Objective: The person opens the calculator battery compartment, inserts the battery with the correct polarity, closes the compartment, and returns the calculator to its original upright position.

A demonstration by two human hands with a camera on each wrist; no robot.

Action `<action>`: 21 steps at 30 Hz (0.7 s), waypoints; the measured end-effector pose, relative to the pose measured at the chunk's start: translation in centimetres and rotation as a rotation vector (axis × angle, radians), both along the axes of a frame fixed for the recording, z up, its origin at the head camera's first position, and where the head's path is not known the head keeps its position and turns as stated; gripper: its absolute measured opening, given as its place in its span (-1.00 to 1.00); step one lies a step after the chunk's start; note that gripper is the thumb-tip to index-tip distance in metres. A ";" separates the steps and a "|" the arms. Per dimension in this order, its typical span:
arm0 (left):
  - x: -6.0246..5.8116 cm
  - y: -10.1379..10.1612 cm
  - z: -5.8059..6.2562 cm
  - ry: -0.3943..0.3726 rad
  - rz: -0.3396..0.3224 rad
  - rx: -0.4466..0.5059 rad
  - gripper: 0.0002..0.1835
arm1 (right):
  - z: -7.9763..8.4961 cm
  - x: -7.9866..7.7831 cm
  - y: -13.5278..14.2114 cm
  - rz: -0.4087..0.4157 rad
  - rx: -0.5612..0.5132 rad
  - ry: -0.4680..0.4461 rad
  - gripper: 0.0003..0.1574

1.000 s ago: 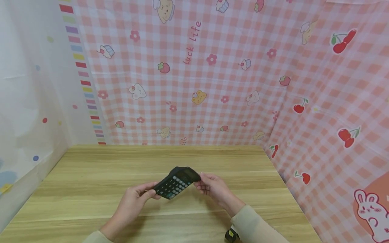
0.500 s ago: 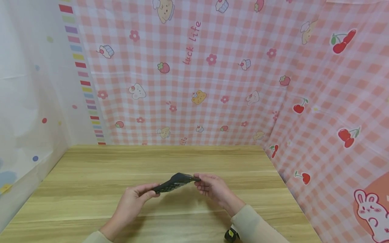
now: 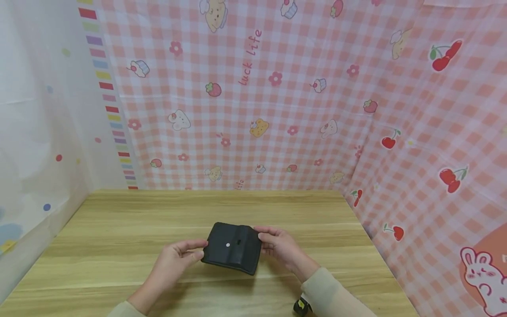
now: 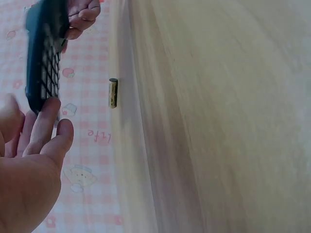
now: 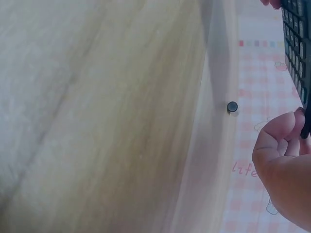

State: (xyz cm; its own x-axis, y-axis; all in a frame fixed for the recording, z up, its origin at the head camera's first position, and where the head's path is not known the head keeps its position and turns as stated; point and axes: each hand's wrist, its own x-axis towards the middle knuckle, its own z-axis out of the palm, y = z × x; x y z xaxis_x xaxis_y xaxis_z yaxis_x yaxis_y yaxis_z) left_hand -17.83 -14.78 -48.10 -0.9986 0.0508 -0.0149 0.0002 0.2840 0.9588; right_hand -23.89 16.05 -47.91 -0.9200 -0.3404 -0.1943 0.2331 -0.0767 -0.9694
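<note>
My left hand (image 3: pixel 180 259) and right hand (image 3: pixel 281 246) hold a black calculator (image 3: pixel 225 244) between them above the wooden table. Thumb and fingers of each hand pinch one end of it. In the head view its back faces up, with a small round silver spot and a small dark slot near a raised band. The keys face down and show in the left wrist view on the calculator (image 4: pixel 46 68), and in the right wrist view. A small gold-and-black battery (image 4: pixel 112 93) is on the table beyond the hands; the calculator hides it in the head view.
The wooden table (image 3: pixel 119 229) ends at a pink checked cloth (image 3: pixel 245 110) at the back and right, and a white dotted cloth (image 3: pixel 39 132) at the left. A small black object with a yellow mark (image 3: pixel 302 307) shows under the right sleeve.
The calculator has been turned over between the hands: its keys faced the head camera, then it was edge-on, and now its back shows. Both hands stay in nearly the same place.
</note>
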 end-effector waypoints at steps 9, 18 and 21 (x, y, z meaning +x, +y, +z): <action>0.0 0.0 -0.2 -0.082 -0.028 0.125 -0.41 | -0.2 -0.1 -0.1 -0.013 0.031 0.035 -0.49; -0.3 0.0 -0.6 -0.127 -0.098 0.172 -0.22 | -0.4 -0.1 -0.2 -0.009 0.079 0.050 -0.51; -0.2 0.2 -0.6 -0.146 -0.091 0.148 -0.20 | -0.5 0.0 -0.3 -0.003 0.092 0.056 -0.51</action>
